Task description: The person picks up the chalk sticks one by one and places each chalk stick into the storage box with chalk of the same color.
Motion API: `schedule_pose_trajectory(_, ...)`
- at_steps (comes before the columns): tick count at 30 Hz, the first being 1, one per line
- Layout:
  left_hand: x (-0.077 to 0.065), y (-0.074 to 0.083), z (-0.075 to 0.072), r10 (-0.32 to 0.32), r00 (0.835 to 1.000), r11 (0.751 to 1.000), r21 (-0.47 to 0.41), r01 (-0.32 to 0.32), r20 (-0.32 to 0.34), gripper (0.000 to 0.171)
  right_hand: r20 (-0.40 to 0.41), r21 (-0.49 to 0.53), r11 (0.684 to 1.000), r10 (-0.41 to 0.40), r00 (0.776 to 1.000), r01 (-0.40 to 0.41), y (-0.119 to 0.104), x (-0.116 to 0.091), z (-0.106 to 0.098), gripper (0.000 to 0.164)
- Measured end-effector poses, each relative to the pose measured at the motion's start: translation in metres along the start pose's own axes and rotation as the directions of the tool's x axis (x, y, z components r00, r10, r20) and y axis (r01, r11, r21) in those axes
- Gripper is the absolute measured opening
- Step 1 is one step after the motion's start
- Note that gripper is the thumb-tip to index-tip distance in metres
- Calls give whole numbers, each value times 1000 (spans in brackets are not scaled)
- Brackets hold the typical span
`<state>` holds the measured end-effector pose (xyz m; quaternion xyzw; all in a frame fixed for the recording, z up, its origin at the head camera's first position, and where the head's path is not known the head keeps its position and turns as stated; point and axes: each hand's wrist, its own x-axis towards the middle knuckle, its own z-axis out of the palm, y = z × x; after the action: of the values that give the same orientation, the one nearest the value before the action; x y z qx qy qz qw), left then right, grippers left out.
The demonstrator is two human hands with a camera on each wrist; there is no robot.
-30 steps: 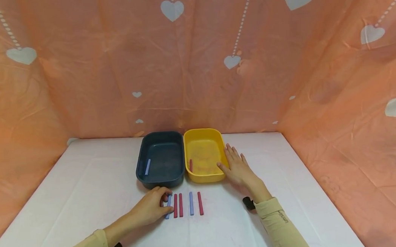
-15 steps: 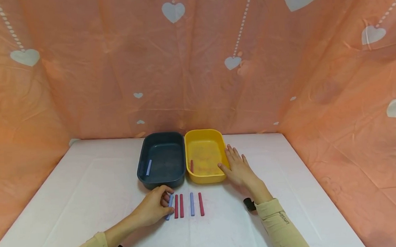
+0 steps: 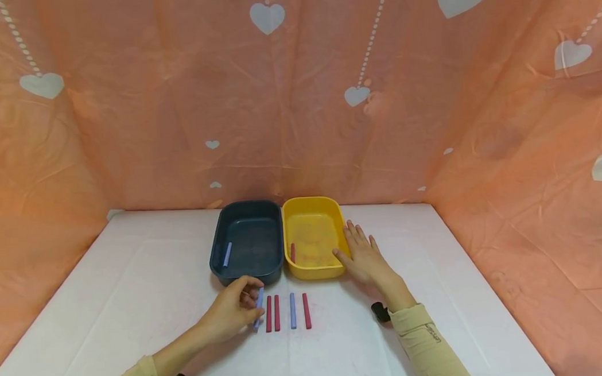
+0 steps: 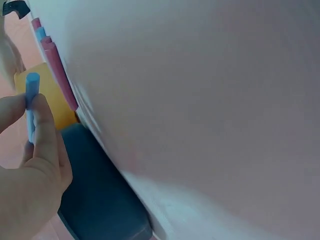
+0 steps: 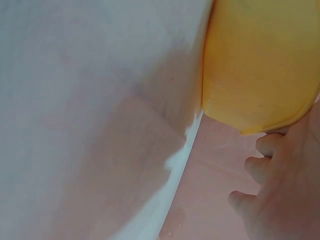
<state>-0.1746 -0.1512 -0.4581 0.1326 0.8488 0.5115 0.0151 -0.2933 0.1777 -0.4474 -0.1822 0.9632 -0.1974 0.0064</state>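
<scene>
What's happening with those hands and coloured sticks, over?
Left hand pinches a blue stick. Right hand spread against the yellow tray. Four more sticks alongside, on the table. Nothing visibly in the way.

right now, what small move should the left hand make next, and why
Probably carry the pinched blue stick into the dark tray: the left hand holds it just in front of that tray, where another blue stick lies.

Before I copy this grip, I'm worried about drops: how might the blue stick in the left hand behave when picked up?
Probably stiff: the blue stick held by the left hand shows no bend. Likely light, since it is slim and pinched in the fingers. It might roll if set down, as its end looks roundish in the left wrist view.
</scene>
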Motion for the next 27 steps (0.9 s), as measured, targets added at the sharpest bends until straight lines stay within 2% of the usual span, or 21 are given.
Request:
schedule_pose_trajectory(7, -2, 9, -4, 14, 1000, 998, -64, -14, 9, 46, -4, -10, 1000, 2, 1000, -2, 1, 0, 2, 80)
schedule_pose_trajectory(13, 3, 22, -12, 60, 997, 994, -88, -63, -43, 47, -13, -4, 1000, 3, 1000, -3, 1, -1, 2, 79)
schedule_pose_trajectory(21, 19, 26, -22, 86, 989, 993, -74, -95, -121, 47, -8, -1, 1000, 5, 1000, -5, 1, 0, 2, 79)
schedule_pose_trajectory(27, 36, 26, -27, 75, 984, 996, -34, -81, -162, 48, -12, 0, 1000, 2, 1000, -2, 1, 0, 3, 80)
